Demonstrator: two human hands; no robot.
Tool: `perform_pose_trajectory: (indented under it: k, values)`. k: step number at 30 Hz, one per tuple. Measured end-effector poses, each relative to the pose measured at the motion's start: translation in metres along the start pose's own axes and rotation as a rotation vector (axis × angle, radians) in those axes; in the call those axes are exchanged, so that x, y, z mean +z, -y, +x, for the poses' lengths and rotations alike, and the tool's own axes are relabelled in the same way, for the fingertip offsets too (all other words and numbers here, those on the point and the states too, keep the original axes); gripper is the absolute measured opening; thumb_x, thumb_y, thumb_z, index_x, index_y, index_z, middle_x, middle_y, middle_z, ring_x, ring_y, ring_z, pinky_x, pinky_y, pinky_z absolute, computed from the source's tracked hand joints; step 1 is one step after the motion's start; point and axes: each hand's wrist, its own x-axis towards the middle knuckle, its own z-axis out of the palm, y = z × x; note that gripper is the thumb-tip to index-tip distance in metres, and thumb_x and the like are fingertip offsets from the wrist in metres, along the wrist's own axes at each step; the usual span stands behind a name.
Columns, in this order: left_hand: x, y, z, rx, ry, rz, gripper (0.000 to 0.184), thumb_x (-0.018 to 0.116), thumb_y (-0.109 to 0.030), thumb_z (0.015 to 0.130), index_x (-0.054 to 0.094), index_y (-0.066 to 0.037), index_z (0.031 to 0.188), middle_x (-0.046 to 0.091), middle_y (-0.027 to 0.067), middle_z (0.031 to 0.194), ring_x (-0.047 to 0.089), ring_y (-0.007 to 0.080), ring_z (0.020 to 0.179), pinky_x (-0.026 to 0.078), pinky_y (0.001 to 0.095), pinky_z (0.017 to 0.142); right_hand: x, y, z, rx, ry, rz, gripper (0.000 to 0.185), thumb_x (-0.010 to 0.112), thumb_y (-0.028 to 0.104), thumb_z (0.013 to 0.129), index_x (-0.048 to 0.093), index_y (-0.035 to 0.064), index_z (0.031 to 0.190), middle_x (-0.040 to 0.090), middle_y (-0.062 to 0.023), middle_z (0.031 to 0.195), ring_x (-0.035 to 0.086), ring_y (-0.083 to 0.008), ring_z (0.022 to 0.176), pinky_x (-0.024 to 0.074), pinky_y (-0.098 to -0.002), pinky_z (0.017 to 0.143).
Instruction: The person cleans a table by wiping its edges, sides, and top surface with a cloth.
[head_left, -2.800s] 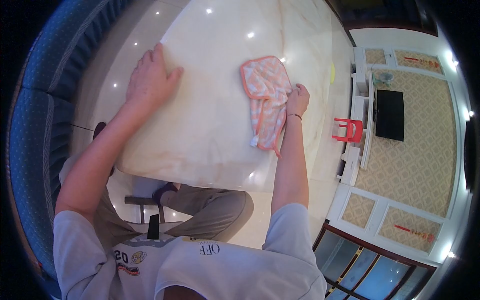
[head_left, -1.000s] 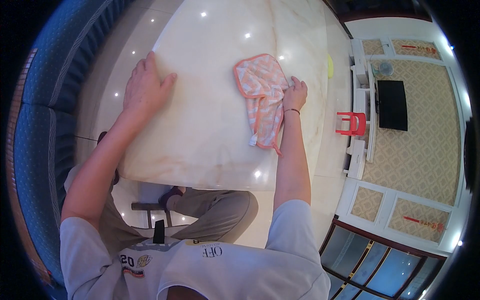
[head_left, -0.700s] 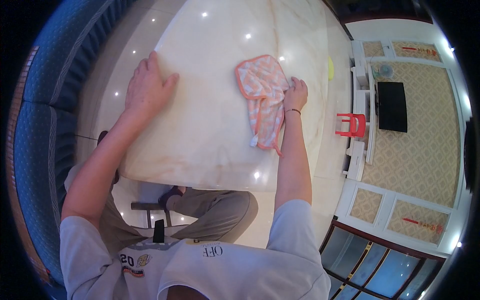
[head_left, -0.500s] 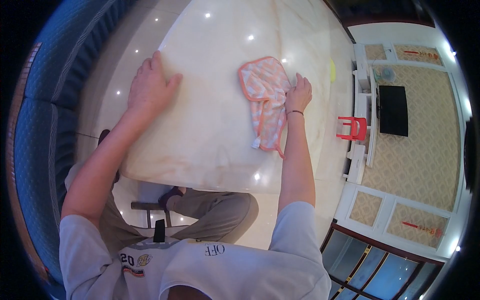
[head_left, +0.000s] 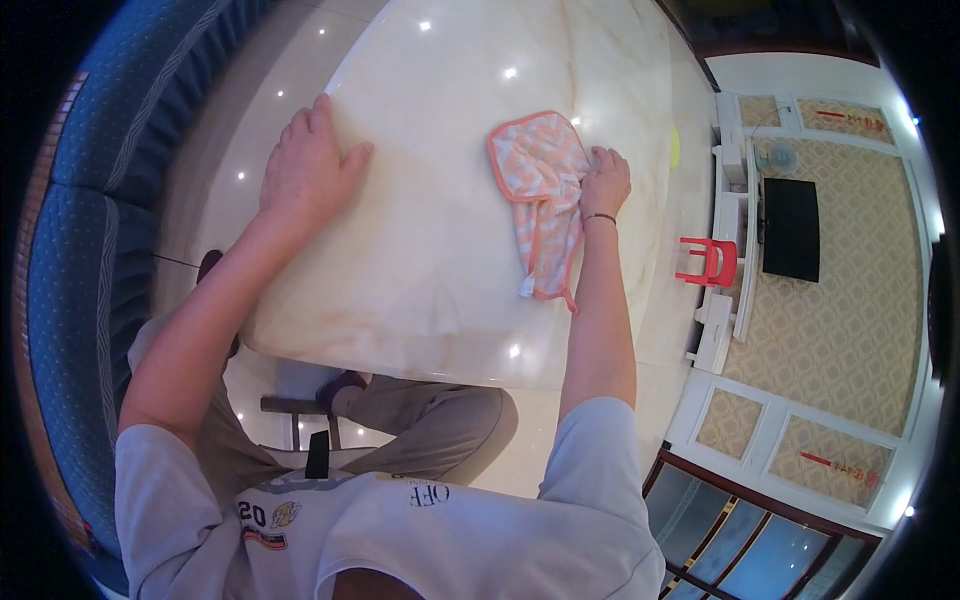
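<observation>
A coral-and-white zigzag-patterned cloth (head_left: pixel 545 160) with a coral border lies crumpled on the pale marble-look table (head_left: pixel 430 220). Its upper part is spread into a rounded flap, while the lower part is gathered into folds. A small white tag and a hanging loop show at its bottom end. My right hand (head_left: pixel 606 187), with a thin bracelet at the wrist, is closed on the cloth's right edge; the fingertips are partly hidden. Over at the table's left edge, my left hand (head_left: pixel 305 170) lies flat with the thumb spread, holding nothing.
A blue sofa (head_left: pixel 80 300) runs along the left. Something yellow-green (head_left: pixel 675 147) shows at the table's right edge. Beyond it stand a small red chair (head_left: pixel 712 262), a white cabinet (head_left: pixel 713 330) and a dark television (head_left: pixel 791 230). My legs are below the near table edge.
My right hand's fingers are more curled at the cloth's edge. The cloth and the hand appear slightly further right, as the whole view shifts a little. My left hand stays at the table edge.
</observation>
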Motion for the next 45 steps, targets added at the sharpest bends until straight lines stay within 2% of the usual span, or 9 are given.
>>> perform_pose_trajectory:
  k: [12,21,23,27,32,35,39,41,45]
  values:
    - [0.001,0.003,0.001,-0.001,-0.011,0.014,0.073,0.062,-0.035,0.085,0.031,0.004,0.138,0.045,0.0262,0.130,0.045,0.0391,0.120,0.038,0.0435,0.101,0.004,0.000,0.005,0.001,0.061,-0.017,0.040,0.057,0.011,0.076,0.063,0.0163,0.115,0.050,-0.0084,0.132,0.041,-0.0244,0.125,0.0345,-0.0489,0.098]
    - [-0.002,0.000,0.002,-0.028,0.023,-0.008,0.073,0.062,-0.035,0.084,0.031,0.004,0.138,0.045,0.0257,0.129,0.045,0.0389,0.120,0.038,0.0437,0.101,-0.012,0.009,-0.004,0.032,0.063,-0.018,0.035,0.056,0.011,0.078,0.063,0.0075,0.112,0.051,-0.0130,0.131,0.041,-0.0274,0.127,0.0313,-0.0492,0.104]
    - [-0.004,-0.001,0.003,-0.039,0.040,-0.013,0.073,0.062,-0.035,0.084,0.031,0.004,0.138,0.045,0.0257,0.129,0.045,0.0389,0.120,0.038,0.0438,0.101,-0.016,0.002,-0.011,0.016,-0.125,0.298,0.036,0.055,0.010,0.080,0.060,0.0046,0.115,0.049,-0.0192,0.130,0.040,-0.0319,0.127,0.0311,-0.0473,0.105]
    - [-0.002,0.000,0.002,-0.036,0.038,-0.006,0.074,0.062,-0.036,0.084,0.030,0.004,0.138,0.045,0.0252,0.131,0.044,0.0385,0.122,0.037,0.0442,0.102,-0.036,0.021,-0.049,0.016,-0.227,0.468,0.035,0.054,0.009,0.081,0.058,0.0019,0.116,0.048,-0.0235,0.129,0.040,-0.0368,0.126,0.0315,-0.0443,0.105]
    - [0.000,-0.003,0.002,-0.034,0.030,0.016,0.074,0.062,-0.037,0.085,0.030,0.004,0.139,0.044,0.0251,0.132,0.044,0.0382,0.122,0.037,0.0444,0.102,-0.056,0.081,-0.086,-0.429,0.055,0.272,0.040,0.051,0.015,0.089,0.051,0.0047,0.128,0.039,-0.0205,0.141,0.036,-0.0340,0.132,0.0288,-0.0451,0.109]
    - [0.003,0.000,0.002,-0.029,0.008,0.024,0.074,0.061,-0.036,0.085,0.030,0.004,0.139,0.044,0.0253,0.132,0.044,0.0384,0.122,0.037,0.0442,0.102,-0.031,0.087,-0.070,-0.302,0.090,0.031,0.039,0.048,0.024,0.090,0.052,0.0104,0.127,0.045,-0.0141,0.137,0.038,-0.0336,0.130,0.0278,-0.0560,0.103]
    - [0.005,0.004,0.004,0.000,-0.003,0.011,0.075,0.061,-0.037,0.085,0.030,0.005,0.138,0.045,0.0247,0.128,0.045,0.0370,0.120,0.038,0.0435,0.100,-0.007,0.070,-0.022,-0.210,0.051,0.003,0.041,0.046,0.028,0.091,0.052,0.0104,0.127,0.046,-0.0110,0.137,0.039,-0.0314,0.129,0.0309,-0.0521,0.102]
    - [0.003,0.005,0.004,0.013,-0.017,0.004,0.074,0.061,-0.037,0.085,0.030,0.005,0.138,0.046,0.0247,0.127,0.045,0.0372,0.120,0.038,0.0435,0.100,-0.002,0.056,0.004,-0.123,0.071,0.171,0.038,0.044,0.028,0.091,0.055,0.0081,0.123,0.052,-0.0131,0.131,0.046,-0.0312,0.123,0.0363,-0.0473,0.098]
    - [0.002,0.005,-0.002,0.004,-0.004,-0.036,0.072,0.062,-0.034,0.084,0.031,0.004,0.137,0.046,0.0264,0.129,0.044,0.0393,0.121,0.039,0.0439,0.100,0.002,0.040,0.032,0.016,0.179,0.119,0.035,0.042,0.027,0.092,0.057,0.0051,0.115,0.057,-0.0161,0.121,0.052,-0.0335,0.114,0.0409,-0.0455,0.092]
